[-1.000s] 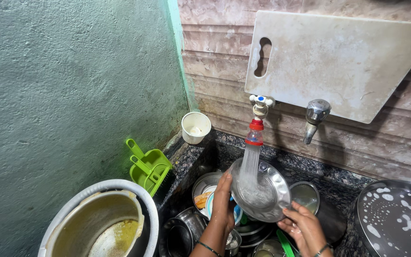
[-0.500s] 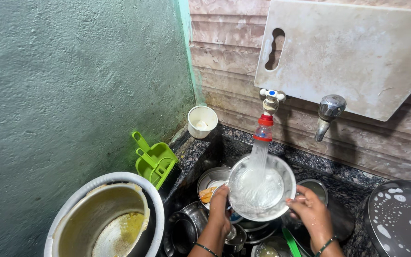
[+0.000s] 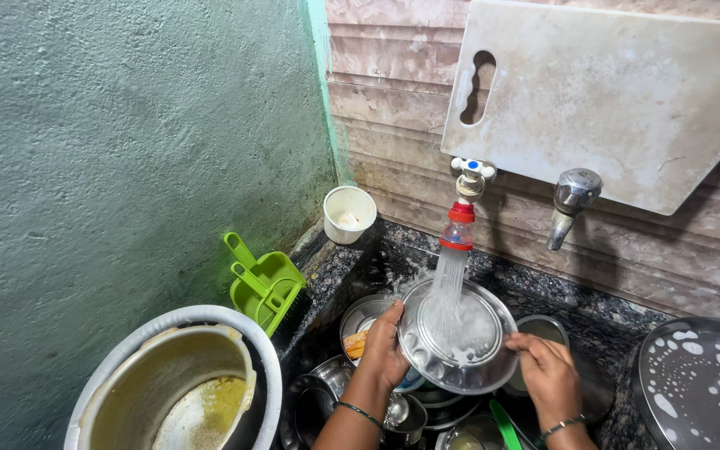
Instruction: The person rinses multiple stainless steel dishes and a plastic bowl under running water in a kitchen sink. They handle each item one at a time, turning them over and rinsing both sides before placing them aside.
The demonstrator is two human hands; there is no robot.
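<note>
Under the tap: a round shiny steel plate [image 3: 458, 347] is held tilted in the running stream of water [image 3: 447, 287], above the dark stone sink [image 3: 377, 258].
Left hand [image 3: 383, 346]: its grip is closed on the plate's left rim, fingers curled over the edge; a thin dark bangle sits on the wrist.
Right hand [image 3: 548, 373]: fingers lie on the plate's right rim, closed on it; a bangle shows on this wrist too.
Tap: a white tap with a blue cap [image 3: 470, 175] and a red-collared clear nozzle [image 3: 458, 227] pours onto the plate's middle; a second chrome tap [image 3: 571, 204] stands beside it on the right.
Sink: other steel dishes and bowls [image 3: 360, 321] lie piled below the plate.
Back wall: a pale rectangular stone board with a slot handle [image 3: 618, 100] leans there.
Corner: a small white cup [image 3: 349, 214] stands at the sink's far left.
Left side: a green plastic dustpan [image 3: 265, 283] rests by the green wall, with a large soiled steel pot [image 3: 177, 392] near it.
Right side: a round steel lid flecked with foam [image 3: 702, 387].
</note>
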